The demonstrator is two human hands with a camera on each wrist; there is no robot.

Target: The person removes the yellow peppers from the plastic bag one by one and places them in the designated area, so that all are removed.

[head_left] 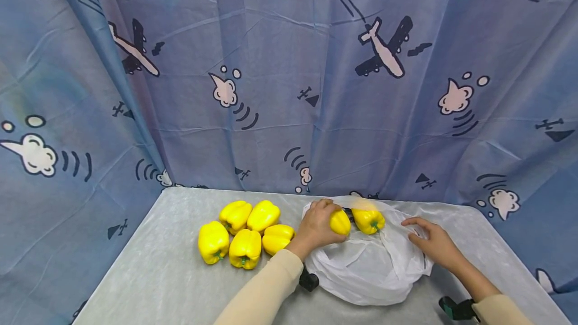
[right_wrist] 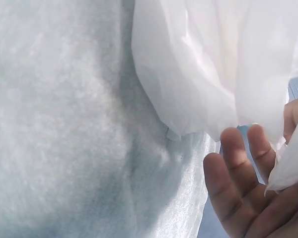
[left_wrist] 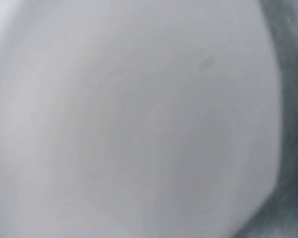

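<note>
My left hand (head_left: 317,224) grips a yellow bell pepper (head_left: 340,222) over the mouth of a white plastic bag (head_left: 361,285). Another yellow bell pepper (head_left: 368,219) lies just right of it, at the bag's back edge. At the bag's right side, my right hand (head_left: 435,245) holds the rim between thumb and index finger. In the right wrist view, thin plastic film (right_wrist: 295,161) runs across that hand (right_wrist: 248,193) and hides the thumb, while the other fingers extend loosely. Pale blur fills most of the left wrist view.
Several yellow bell peppers (head_left: 245,247) sit grouped on the grey cloth-covered table (head_left: 149,265), left of the bag. A blue curtain (head_left: 271,89) with printed airplanes hangs behind the table and along its sides.
</note>
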